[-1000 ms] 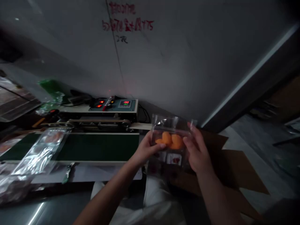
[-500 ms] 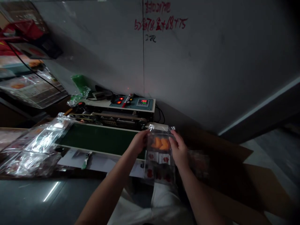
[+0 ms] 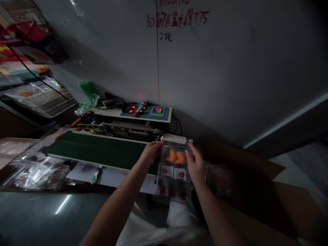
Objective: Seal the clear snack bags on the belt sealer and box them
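Both my hands hold a clear plastic bag (image 3: pixel 176 184) by its upper corners, at the right end of a band sealer's green conveyor belt (image 3: pixel 102 150). Inside the bag show orange pieces in the upper part, small printed white packets below them, and dark red items at the bottom. My left hand (image 3: pixel 152 150) pinches the upper left corner, and its arm crosses in front of the belt. On the upper right edge my right hand (image 3: pixel 196 162) grips with thumb and fingers. The bag hangs upright, its top edge close to the sealer's inlet (image 3: pixel 159 135).
The sealer's control panel (image 3: pixel 146 111) has lit red switches, a digital display and a marker on it. Filled clear bags (image 3: pixel 38 171) pile up at the belt's left end. Keys (image 3: pixel 96 173) lie on white paper below the belt. Open cardboard (image 3: pixel 294 201) stands at right.
A shiny bag that covered the belt's left end has slid off onto the pile, baring the belt there. My hands keep their grip on the bag with little movement. The view has tilted slightly down.
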A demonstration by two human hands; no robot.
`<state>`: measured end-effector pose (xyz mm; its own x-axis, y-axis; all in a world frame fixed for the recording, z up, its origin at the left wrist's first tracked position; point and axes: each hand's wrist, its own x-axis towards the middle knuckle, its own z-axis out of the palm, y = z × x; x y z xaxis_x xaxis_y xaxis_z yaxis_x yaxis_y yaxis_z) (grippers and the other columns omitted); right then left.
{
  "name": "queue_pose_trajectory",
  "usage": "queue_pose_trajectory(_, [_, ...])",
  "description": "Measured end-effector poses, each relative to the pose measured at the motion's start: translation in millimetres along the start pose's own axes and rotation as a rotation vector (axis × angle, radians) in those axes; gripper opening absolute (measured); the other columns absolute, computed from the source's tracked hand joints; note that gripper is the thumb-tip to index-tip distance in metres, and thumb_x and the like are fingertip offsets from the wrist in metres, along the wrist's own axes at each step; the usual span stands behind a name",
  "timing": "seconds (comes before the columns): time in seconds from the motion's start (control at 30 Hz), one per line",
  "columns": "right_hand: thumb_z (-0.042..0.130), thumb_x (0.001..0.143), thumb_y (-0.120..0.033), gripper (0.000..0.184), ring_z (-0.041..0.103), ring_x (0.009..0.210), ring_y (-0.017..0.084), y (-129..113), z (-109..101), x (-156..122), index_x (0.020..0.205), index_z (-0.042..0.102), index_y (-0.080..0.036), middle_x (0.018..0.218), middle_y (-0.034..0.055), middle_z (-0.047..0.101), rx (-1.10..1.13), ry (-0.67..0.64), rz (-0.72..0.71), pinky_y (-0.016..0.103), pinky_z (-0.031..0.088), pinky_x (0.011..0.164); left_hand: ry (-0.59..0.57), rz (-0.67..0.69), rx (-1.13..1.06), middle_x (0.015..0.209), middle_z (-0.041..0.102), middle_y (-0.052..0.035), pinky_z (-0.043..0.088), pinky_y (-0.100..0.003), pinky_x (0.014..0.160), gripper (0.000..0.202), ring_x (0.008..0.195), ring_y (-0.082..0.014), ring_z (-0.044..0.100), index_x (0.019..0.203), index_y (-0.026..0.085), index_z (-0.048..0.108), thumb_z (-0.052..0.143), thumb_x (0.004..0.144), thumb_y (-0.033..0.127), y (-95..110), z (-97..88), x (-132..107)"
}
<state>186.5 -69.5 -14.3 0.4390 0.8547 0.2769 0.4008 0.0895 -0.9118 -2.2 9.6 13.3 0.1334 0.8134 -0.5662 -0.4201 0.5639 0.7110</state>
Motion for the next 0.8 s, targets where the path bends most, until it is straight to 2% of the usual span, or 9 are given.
queue_pose_trajectory(0.17, [0.059,0.085,-0.051,0.053,0.064,0.114,0.028,5,6,5,0.123,0.069,-0.015,0.124,0.0170,0.069,-0.021,0.073,0.061,0.046,0.051,0.100,0.011,-0.072,-0.010,0.065,0.066,-0.0040,0.054,-0.022,0.056,0.009,0.055,-0.0113,0.063,0.070,0.012,0.066,0.075,0.073,0.012,1,6.1,16])
queue_pose_trajectory(0.3, [0.058,0.084,-0.052,0.056,0.065,0.112,0.028,8,12,9,0.121,0.070,-0.012,0.121,0.0175,0.070,-0.036,0.086,0.087,0.045,0.051,0.100,0.035,-0.039,0.030,0.065,0.066,-0.0039,0.052,-0.021,0.053,0.010,0.054,-0.0112,0.062,0.072,0.011,0.067,0.077,0.071,0.012,2,4.8,19])
queue_pose_trajectory(0.5, [0.055,0.084,-0.054,0.055,0.062,0.112,0.028,11,29,8,0.119,0.067,-0.013,0.119,0.0177,0.068,-0.062,0.098,0.039,0.044,0.049,0.100,0.090,0.042,0.093,0.061,0.065,-0.0023,0.045,-0.019,0.047,0.019,0.048,-0.0099,0.058,0.069,0.012,0.066,0.084,0.067,0.019,4,-7.3,19])
queue_pose_trajectory(0.63, [0.057,0.082,-0.052,0.052,0.060,0.103,0.026,7,47,8,0.116,0.063,-0.013,0.110,0.0163,0.063,-0.056,0.158,0.028,0.042,0.051,0.092,0.143,0.060,0.091,0.059,0.064,-0.0020,0.043,-0.020,0.045,0.018,0.045,-0.0094,0.056,0.068,0.012,0.066,0.083,0.066,0.017,10,-18.1,22])
queue_pose_trajectory(0.8, [0.059,0.080,-0.046,0.040,0.057,0.090,0.021,1,68,6,0.108,0.056,-0.017,0.105,0.0120,0.058,0.007,0.164,0.061,0.035,0.052,0.079,0.170,0.086,0.060,0.056,0.061,-0.0014,0.039,-0.019,0.043,0.022,0.042,-0.0089,0.053,0.064,0.012,0.063,0.084,0.060,0.016,19,-30.9,25])
